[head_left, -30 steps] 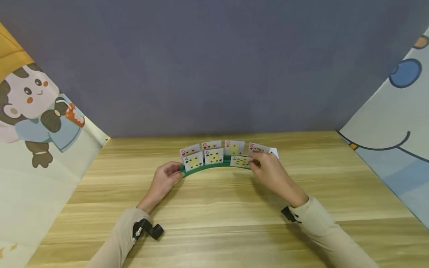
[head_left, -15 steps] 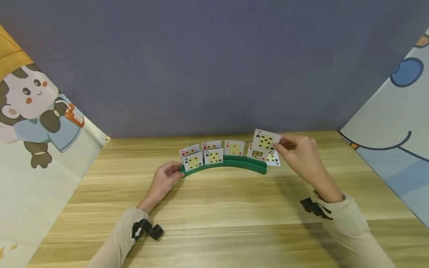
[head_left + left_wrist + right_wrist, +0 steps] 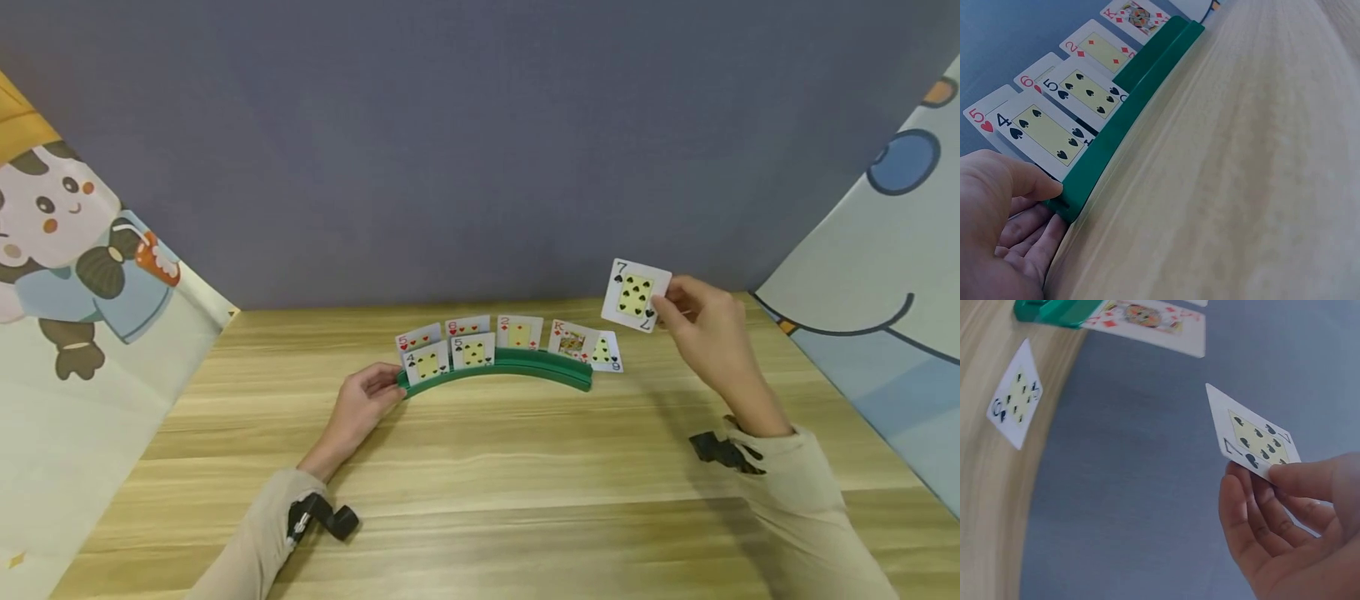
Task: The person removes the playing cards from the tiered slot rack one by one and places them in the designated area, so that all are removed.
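My right hand pinches a seven of spades between thumb and fingers, raised to the right of a curved green card holder. In the right wrist view the seven of spades tilts, its face towards the camera. The left hand grips the holder's left end, thumb in front, as the left wrist view shows. Standing in the holder's front row are a four of spades and a five of spades. Behind them rise a five of hearts, six of hearts, two of diamonds and king of diamonds.
A six of spades lies on the wooden table just beyond the holder's right end. A grey-blue wall closes off the back. Panels with cartoon drawings flank both sides.
The right hand has lifted the seven of spades out of the holder's front row and carried it up and right, uncovering the king. The left hand keeps its grip on the holder.
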The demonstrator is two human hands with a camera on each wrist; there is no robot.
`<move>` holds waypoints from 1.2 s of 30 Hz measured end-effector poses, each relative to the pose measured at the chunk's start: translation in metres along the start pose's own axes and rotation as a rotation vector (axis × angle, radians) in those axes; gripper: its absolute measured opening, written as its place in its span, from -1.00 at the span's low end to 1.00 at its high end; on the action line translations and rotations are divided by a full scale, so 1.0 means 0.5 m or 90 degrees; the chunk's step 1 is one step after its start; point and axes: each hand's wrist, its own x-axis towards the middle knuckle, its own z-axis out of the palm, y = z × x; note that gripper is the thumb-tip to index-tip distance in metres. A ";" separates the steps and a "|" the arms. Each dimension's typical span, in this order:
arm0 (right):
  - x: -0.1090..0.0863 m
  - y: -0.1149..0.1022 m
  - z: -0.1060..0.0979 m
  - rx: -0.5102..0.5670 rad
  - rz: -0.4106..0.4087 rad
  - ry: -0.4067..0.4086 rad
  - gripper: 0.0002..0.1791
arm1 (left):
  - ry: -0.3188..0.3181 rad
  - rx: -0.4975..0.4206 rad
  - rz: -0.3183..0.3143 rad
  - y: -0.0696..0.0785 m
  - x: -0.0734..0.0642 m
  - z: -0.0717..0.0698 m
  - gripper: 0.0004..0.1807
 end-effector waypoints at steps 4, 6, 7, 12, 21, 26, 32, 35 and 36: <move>0.005 0.025 0.004 -0.007 0.031 -0.002 -0.84 | 0.000 0.001 0.001 0.001 -0.002 -0.001 -0.64; 0.005 0.038 0.006 -0.008 0.054 -0.012 -0.79 | 0.001 0.000 0.004 0.000 -0.004 -0.001 -0.64; 0.005 0.045 0.007 -0.007 0.064 -0.018 -0.76 | 0.001 -0.001 0.006 0.001 -0.004 0.000 -0.64; 0.003 0.082 0.016 0.125 0.144 -0.051 -0.72 | -0.004 -0.004 0.009 0.003 -0.004 0.003 -0.63; -0.006 0.152 0.036 0.245 0.251 -0.098 -0.66 | -0.002 0.007 0.015 0.001 -0.003 -0.002 -0.64; -0.020 0.188 0.039 0.266 0.317 -0.160 -0.55 | -0.006 0.011 0.015 0.003 -0.007 -0.005 -0.63; -0.032 0.231 0.045 0.268 0.352 -0.196 -0.51 | -0.005 -0.005 0.013 0.004 -0.008 -0.002 -0.63; -0.036 0.248 0.046 0.272 0.370 -0.203 -0.49 | -0.003 -0.004 0.021 0.001 -0.007 -0.001 -0.64; -0.037 0.252 0.047 0.270 0.376 -0.204 -0.49 | -0.002 -0.005 0.025 0.000 -0.006 -0.002 -0.64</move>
